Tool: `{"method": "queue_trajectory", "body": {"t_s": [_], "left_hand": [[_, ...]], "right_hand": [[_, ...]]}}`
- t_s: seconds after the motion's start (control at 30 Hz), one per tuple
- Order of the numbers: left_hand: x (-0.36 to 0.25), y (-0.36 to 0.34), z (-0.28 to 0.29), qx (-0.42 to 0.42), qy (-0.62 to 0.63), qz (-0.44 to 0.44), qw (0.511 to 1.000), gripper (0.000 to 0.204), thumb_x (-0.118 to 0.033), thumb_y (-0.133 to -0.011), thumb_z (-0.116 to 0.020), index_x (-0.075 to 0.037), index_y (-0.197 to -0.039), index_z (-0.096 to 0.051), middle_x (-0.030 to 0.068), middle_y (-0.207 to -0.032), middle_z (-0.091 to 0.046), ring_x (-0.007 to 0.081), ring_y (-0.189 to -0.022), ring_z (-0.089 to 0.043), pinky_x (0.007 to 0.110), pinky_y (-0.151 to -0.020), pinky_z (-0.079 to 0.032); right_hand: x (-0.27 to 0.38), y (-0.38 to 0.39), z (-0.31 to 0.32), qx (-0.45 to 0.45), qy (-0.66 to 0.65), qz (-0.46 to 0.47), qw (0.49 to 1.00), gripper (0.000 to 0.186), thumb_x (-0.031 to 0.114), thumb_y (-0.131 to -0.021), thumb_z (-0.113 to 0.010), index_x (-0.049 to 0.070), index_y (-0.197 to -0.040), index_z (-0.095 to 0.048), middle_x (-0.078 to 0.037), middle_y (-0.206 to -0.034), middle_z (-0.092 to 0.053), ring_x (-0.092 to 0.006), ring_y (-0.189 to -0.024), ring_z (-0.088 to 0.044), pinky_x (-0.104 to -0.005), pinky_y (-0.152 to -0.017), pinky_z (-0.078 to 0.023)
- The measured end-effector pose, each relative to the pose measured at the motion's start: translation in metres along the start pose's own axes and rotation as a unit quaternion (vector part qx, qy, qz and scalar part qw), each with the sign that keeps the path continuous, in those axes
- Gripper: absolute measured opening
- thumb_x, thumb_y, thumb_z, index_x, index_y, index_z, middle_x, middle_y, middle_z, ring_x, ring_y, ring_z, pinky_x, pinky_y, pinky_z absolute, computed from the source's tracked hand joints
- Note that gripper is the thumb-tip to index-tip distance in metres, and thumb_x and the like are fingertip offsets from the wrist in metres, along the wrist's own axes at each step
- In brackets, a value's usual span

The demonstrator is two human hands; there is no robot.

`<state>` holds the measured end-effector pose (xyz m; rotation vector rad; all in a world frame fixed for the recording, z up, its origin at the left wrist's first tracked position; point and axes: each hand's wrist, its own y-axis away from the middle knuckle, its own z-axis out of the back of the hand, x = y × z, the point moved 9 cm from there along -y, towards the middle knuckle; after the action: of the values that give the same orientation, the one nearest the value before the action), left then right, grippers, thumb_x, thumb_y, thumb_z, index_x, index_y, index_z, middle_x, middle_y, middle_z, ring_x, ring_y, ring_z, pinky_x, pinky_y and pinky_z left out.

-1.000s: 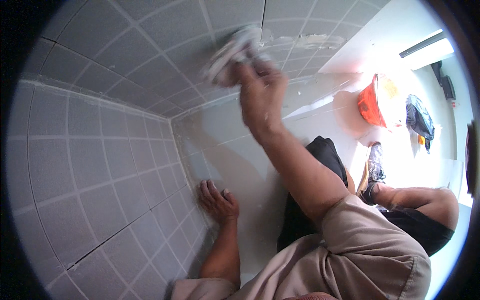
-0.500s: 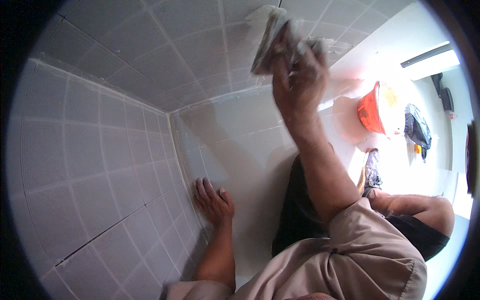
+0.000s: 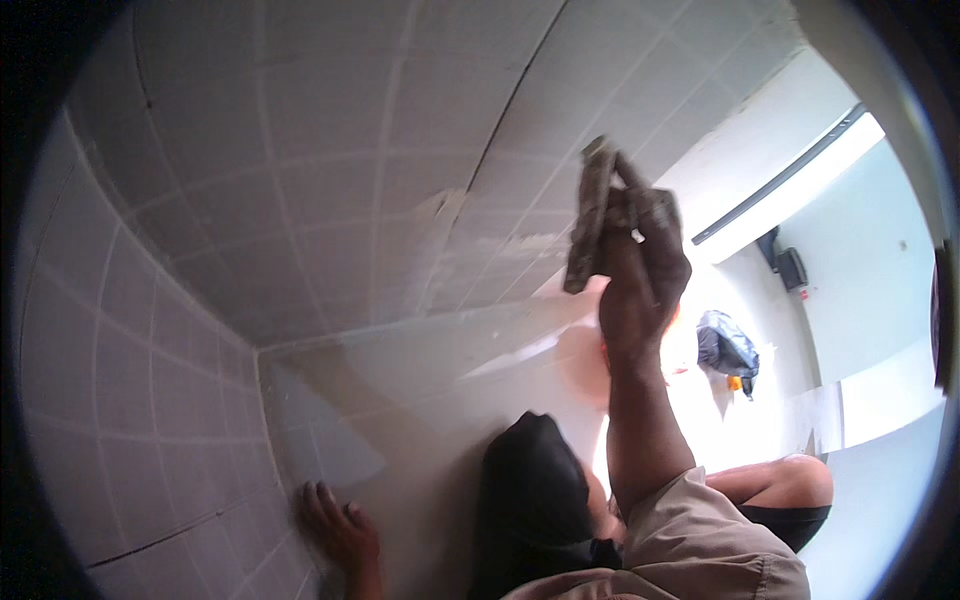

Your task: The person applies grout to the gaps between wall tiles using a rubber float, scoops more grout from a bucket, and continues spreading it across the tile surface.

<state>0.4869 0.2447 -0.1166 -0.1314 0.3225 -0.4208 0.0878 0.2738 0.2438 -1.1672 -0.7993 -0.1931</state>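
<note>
My right hand [image 3: 645, 285] is closed around a grout float [image 3: 590, 225], a flat tool caked with pale paste. It is raised in front of the grey tiled wall [image 3: 340, 150], seen nearly edge-on; whether it touches the tiles I cannot tell. A smear of wet grout [image 3: 520, 241] lies on the tiles left of the float, beside a dark joint line. Low at the left, my left hand [image 3: 342, 530] rests on the pale floor [image 3: 410, 480] near the foot of the left wall, its fingers spread and holding nothing.
A second tiled wall [image 3: 130, 390] meets the first in a corner at the left. My bent knee [image 3: 535, 470] is on the floor between my arms. Behind my right forearm an orange bucket [image 3: 672, 330] is mostly hidden. Farther right lies a dark plastic bag [image 3: 728, 345].
The float in my right hand has left the upper wall and turned edge-on. My view has shifted up and right, so the corner and left hand appear lower. The bucket is now largely covered.
</note>
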Motion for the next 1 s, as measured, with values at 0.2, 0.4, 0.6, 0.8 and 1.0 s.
{"method": "queue_trajectory", "body": {"t_s": [0.2, 0.4, 0.6, 0.8, 1.0], "left_hand": [[-0.019, 0.005, -0.006, -0.021, -0.029, -0.04, 0.999, 0.053, -0.028, -0.101, -0.038, 0.003, -0.144, -0.044, 0.0243, -0.15, -0.044, 0.0455, -0.138, -0.043, 0.059, -0.112, -0.034], [-0.024, 0.008, -0.013, -0.019, -0.045, -0.038, 0.998, 0.053, -0.03, -0.102, -0.038, 0.002, -0.143, -0.044, 0.0232, -0.15, -0.043, 0.0441, -0.139, -0.041, 0.057, -0.114, -0.033], [-0.023, -0.001, -0.004, -0.002, -0.042, -0.037, 0.998, 0.053, -0.033, -0.105, -0.033, 0.001, -0.144, -0.045, 0.0221, -0.151, -0.043, 0.043, -0.139, -0.042, 0.055, -0.113, -0.034], [-0.019, -0.001, -0.003, -0.049, -0.058, -0.053, 0.996, 0.056, -0.039, -0.108, -0.029, 0.0, -0.144, -0.045, 0.0223, -0.149, -0.045, 0.0423, -0.138, -0.043, 0.056, -0.112, -0.034], [-0.029, 0.002, -0.009, -0.044, -0.049, -0.066, 0.996, 0.055, -0.039, -0.108, -0.03, 0.0, -0.144, -0.045, 0.023, -0.15, -0.044, 0.0441, -0.14, -0.041, 0.056, -0.114, -0.033]], "right_hand": [[-0.004, -0.068, 0.071, -0.01, 0.092, -0.045, 0.995, 0.033, 0.006, -0.097, -0.052, -0.002, -0.125, -0.068, -0.009, -0.092, -0.064, -0.0136, -0.08, -0.066, -0.027, -0.067, -0.052], [-0.016, -0.06, 0.059, 0.024, 0.362, 0.176, 0.915, 0.016, 0.016, -0.094, -0.065, 0.004, -0.099, -0.074, -0.016, -0.089, -0.064, -0.0302, -0.077, -0.065, -0.0382, -0.072, -0.054], [-0.013, -0.071, 0.094, -0.025, 0.386, 0.129, 0.913, 0.018, 0.009, -0.09, -0.061, 0.005, -0.105, -0.07, -0.01, -0.076, -0.066, -0.0264, -0.078, -0.059, -0.0391, -0.072, -0.051], [-0.056, -0.052, 0.09, 0.022, 0.35, 0.043, 0.935, 0.014, 0.009, -0.094, -0.061, -0.002, -0.09, -0.069, -0.013, -0.091, -0.064, -0.02, -0.082, -0.065, -0.031, -0.067, -0.051], [-0.056, -0.082, 0.128, -0.073, 0.339, 0.098, 0.933, 0.012, 0.007, -0.091, -0.061, -0.001, -0.088, -0.068, -0.009, -0.083, -0.063, -0.0175, -0.073, -0.064, -0.0322, -0.064, -0.05]]}}
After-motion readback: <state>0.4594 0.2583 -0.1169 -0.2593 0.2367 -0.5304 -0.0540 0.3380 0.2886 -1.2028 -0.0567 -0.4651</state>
